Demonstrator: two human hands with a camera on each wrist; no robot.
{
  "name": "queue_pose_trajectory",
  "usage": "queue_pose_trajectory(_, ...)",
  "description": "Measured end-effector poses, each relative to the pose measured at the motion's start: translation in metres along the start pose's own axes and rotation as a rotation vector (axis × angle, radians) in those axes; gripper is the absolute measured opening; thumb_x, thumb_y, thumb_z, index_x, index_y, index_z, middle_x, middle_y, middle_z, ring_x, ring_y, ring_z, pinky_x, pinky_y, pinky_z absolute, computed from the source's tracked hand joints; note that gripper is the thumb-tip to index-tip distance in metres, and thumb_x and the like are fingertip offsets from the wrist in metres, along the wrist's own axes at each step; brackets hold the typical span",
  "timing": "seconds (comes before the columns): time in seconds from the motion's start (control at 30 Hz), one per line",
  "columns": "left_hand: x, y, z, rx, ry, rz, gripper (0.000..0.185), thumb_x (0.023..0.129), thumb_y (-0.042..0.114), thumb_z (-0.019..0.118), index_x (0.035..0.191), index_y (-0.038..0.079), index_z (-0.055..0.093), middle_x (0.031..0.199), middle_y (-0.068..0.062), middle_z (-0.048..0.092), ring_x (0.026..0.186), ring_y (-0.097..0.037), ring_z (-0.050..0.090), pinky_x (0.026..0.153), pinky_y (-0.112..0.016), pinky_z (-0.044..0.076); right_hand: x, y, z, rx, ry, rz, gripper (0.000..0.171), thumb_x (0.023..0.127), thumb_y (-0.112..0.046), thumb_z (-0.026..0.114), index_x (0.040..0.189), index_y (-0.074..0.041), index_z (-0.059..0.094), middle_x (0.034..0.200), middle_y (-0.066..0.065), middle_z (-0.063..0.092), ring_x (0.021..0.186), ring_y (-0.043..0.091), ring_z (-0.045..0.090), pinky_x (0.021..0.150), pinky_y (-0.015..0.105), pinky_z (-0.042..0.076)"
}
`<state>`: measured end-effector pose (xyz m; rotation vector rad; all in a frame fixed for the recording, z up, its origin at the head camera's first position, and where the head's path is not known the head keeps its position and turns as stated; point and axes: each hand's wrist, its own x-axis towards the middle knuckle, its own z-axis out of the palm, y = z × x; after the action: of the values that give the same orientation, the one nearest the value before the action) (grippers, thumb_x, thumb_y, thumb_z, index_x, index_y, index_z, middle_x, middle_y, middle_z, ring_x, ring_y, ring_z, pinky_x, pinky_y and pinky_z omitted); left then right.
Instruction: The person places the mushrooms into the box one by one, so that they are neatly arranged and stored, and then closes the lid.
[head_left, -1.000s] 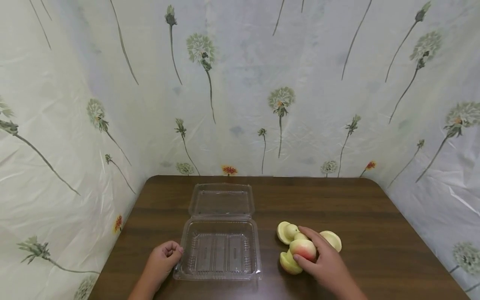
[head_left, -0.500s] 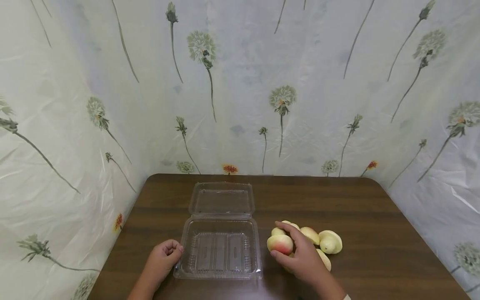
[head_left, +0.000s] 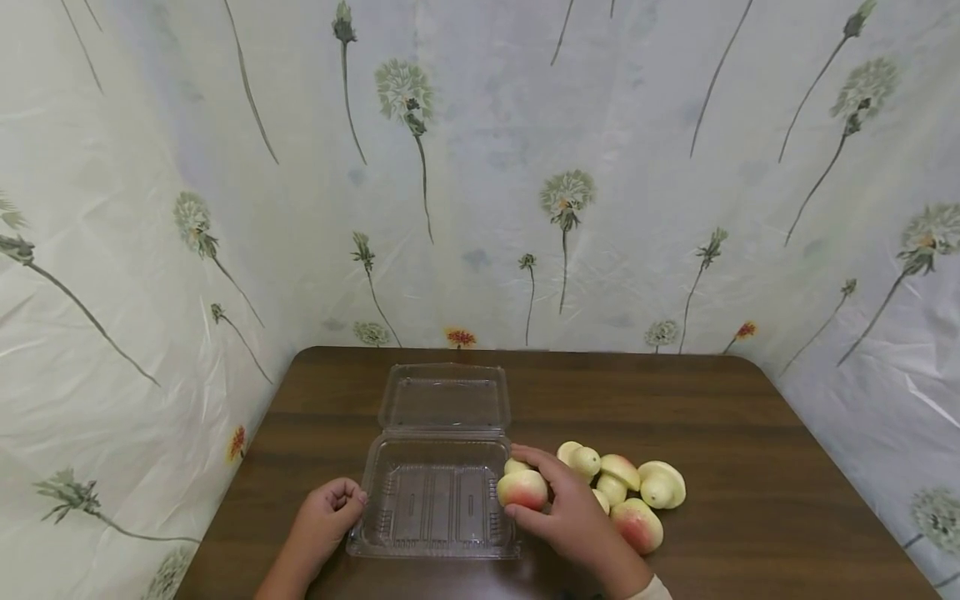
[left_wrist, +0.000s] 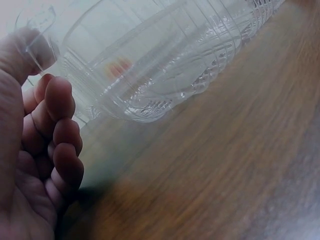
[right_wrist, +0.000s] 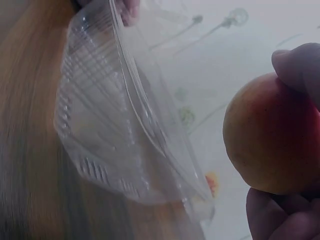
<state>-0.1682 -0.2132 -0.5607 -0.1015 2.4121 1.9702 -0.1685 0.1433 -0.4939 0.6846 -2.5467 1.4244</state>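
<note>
My left hand [head_left: 326, 517] pinches the left rim of a clear plastic clamshell container [head_left: 433, 552]; in the left wrist view its thumb lies over the rim with the fingers curled below. The container's lid [head_left: 444, 402] is folded back flat on the far side. Between thumb and fingers, my right hand [head_left: 573, 512] grips a mushroom [head_left: 523, 490] with a yellow cap blushed red, overlapping the container's right rim in the head view. In the right wrist view the cap of that mushroom [right_wrist: 272, 135] fills the grip, and its stem is hidden.
To the right of my right hand lie several more mushrooms, among them a red-capped mushroom [head_left: 637, 525] in front and a pale mushroom [head_left: 662, 485] at the far right. All rest on a dark wooden table [head_left: 712, 400]. A dandelion-print curtain [head_left: 480, 208] hangs behind.
My right hand has carried the gripped mushroom leftward from the group to the container's right rim, uncovering the mushrooms behind it. The left hand has stayed at the rim.
</note>
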Motion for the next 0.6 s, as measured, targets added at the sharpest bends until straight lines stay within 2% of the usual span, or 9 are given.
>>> queue_pose_trajectory(0.13, 0.0, 0.002, 0.0, 0.009, -0.005, -0.014, 0.012, 0.087, 0.004, 0.063, 0.079, 0.001, 0.056, 0.057, 0.002, 0.048, 0.049, -0.007, 0.043, 0.049, -0.023, 0.039, 0.004, -0.019, 0.002, 0.001, -0.014, -0.019, 0.063, 0.075, -0.018, 0.081, 0.131, -0.016, 0.054, 0.134, 0.006, 0.056, 0.114, 0.02, 0.058, 0.089, 0.023, 0.048)
queue_pose_trajectory(0.23, 0.003, -0.01, -0.001, 0.0, -0.009, -0.009, 0.013, 0.087, 0.007, 0.065, 0.079, 0.001, 0.056, 0.057, 0.001, 0.049, 0.049, -0.008, 0.044, 0.048, -0.024, 0.04, 0.004, -0.016, 0.008, 0.008, -0.029, -0.015, 0.063, 0.076, -0.02, 0.081, 0.132, -0.017, 0.053, 0.136, 0.007, 0.055, 0.119, 0.022, 0.056, 0.091, 0.024, 0.048)
queue_pose_trajectory(0.43, 0.002, -0.01, -0.001, -0.015, -0.028, 0.013, 0.016, 0.088, 0.01, 0.066, 0.079, 0.001, 0.056, 0.058, 0.0, 0.05, 0.05, -0.008, 0.044, 0.048, -0.024, 0.039, 0.008, 0.001, 0.02, 0.004, -0.075, 0.03, 0.064, 0.078, -0.039, 0.078, 0.135, -0.033, 0.049, 0.14, -0.006, 0.051, 0.126, 0.014, 0.051, 0.093, 0.026, 0.047)
queue_pose_trajectory(0.6, 0.002, -0.007, -0.002, -0.015, -0.019, 0.035, 0.015, 0.088, 0.01, 0.065, 0.08, 0.0, 0.056, 0.059, 0.002, 0.049, 0.051, -0.007, 0.045, 0.048, -0.024, 0.04, 0.016, -0.001, 0.028, -0.004, -0.098, -0.02, 0.064, 0.078, -0.046, 0.075, 0.136, -0.035, 0.048, 0.139, -0.009, 0.052, 0.131, 0.013, 0.046, 0.099, 0.029, 0.044)
